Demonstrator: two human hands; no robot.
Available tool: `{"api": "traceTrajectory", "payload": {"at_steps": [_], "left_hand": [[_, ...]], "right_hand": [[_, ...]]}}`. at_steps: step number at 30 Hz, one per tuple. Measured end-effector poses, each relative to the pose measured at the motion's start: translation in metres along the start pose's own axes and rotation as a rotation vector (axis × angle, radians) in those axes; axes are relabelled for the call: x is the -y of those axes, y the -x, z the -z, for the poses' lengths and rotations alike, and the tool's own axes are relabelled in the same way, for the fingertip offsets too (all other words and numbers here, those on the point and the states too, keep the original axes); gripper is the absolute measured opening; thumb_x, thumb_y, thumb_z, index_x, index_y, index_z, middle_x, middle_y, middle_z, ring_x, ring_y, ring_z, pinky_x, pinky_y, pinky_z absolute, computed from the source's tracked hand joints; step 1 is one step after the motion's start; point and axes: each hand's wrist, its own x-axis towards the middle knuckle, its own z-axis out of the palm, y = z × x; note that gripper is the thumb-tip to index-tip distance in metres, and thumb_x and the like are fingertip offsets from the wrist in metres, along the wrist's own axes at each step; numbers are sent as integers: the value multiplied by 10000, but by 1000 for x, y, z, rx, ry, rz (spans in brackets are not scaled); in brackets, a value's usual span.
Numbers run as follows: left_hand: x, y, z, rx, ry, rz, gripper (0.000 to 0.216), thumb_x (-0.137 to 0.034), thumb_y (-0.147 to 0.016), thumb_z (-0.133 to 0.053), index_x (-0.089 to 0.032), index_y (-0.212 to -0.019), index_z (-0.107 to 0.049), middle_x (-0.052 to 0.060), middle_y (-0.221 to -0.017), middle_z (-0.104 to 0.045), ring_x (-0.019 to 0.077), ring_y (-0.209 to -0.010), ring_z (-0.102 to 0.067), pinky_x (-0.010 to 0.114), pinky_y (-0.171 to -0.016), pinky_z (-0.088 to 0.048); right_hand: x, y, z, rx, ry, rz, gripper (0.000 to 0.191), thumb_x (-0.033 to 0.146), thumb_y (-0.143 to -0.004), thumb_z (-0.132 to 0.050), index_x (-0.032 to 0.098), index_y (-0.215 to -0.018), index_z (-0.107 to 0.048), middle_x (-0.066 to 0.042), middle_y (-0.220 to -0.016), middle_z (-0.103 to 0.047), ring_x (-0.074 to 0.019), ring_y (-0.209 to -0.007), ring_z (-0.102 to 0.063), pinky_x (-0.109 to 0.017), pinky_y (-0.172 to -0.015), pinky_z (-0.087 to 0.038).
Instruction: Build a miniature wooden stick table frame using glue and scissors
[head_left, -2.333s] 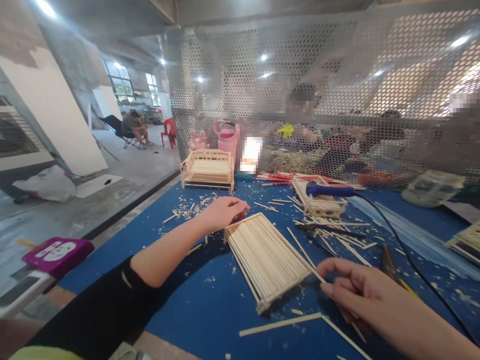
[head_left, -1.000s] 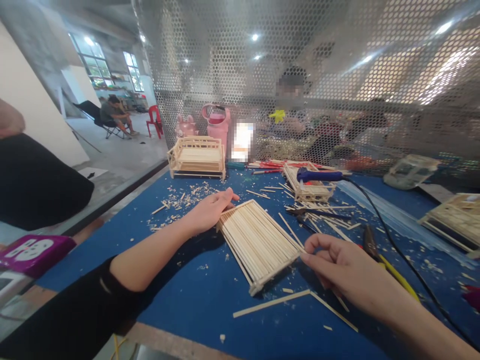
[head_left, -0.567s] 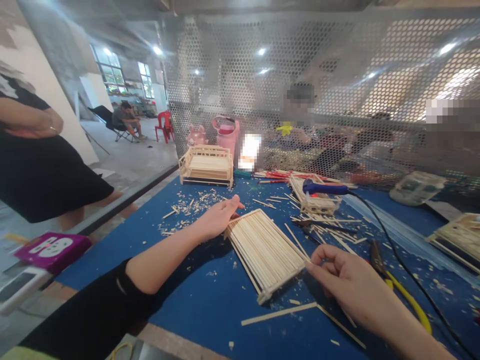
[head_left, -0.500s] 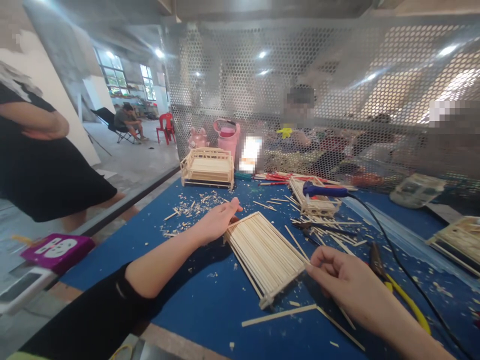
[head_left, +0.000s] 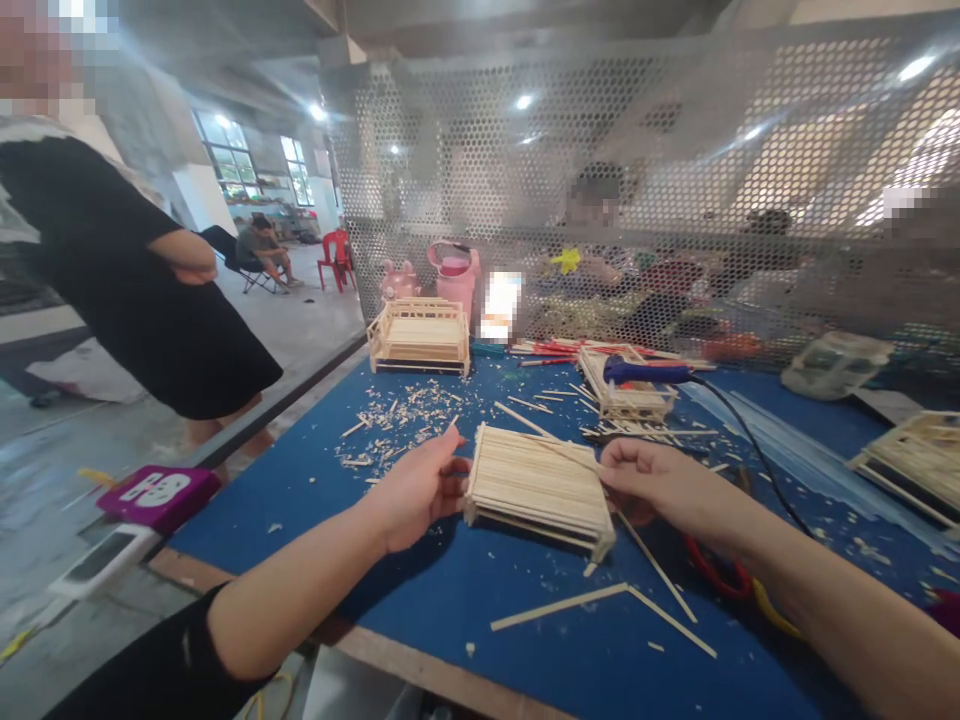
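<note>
While the left hand touches the frame, the right pinches a stick.

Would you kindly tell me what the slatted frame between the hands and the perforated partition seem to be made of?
Slatted frame: probably unvarnished wood or bamboo, judging by its pale, matte, beige surface.
Perforated partition: likely bare metal, given its grey sheen, though coated plastic is possible.

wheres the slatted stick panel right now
In the head view, the panel is just right of centre over the blue table, between the left hand and right hand.
</note>
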Motion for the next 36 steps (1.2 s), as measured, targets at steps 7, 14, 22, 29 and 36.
{"api": "traceTrajectory", "payload": {"at_steps": [7,14,22,29,36], "left_hand": [[12,10,-1,-62,62,-21,150,-308,-889,-429,-173,-888,-497,1,-658,-573,83,-514,-562,197,-524,-463],[-9,-14,11,-172,-371,-186,163,-317,-813,-542,-167,-871,-570,1,-687,-595,77,-492,-513,197,-480,-416],[-37,-77,-4,-104,-391,-420,123,-257,-800,-540,-147,-769,-587,-6,-664,-567,54,-506,-465,187,-498,-370],[-16,-70,11,82,-488,-350,233,-359,-726,-615,-131,-692,-650,-2,-626,-570,72,-532,-473,206,-529,-365],[-19,-72,15,90,-621,-358,297,-430,-700,-602,-141,-693,-669,0,-609,-571,85,-512,-433,223,-517,-336]], "right_hand": [[-3,-8,9,121,-41,26,376,495,-589,-675,196,-692,-472,43,-537,-560,-83,-492,-523,-185,-431,-376],[-15,-3,17,-13,74,126,354,534,-636,-604,213,-707,-474,46,-530,-528,-83,-425,-444,-211,-410,-336],[-22,-5,21,-340,589,507,232,365,-786,-425,237,-752,-615,-35,-723,-686,-216,-659,-611,-326,-592,-459],[-29,-11,14,-420,587,589,250,339,-811,-409,228,-800,-632,-62,-868,-710,-227,-793,-642,-330,-701,-489],[-29,-12,9,-423,591,573,229,355,-786,-434,233,-764,-627,-74,-851,-704,-246,-790,-634,-359,-708,-488]]}}
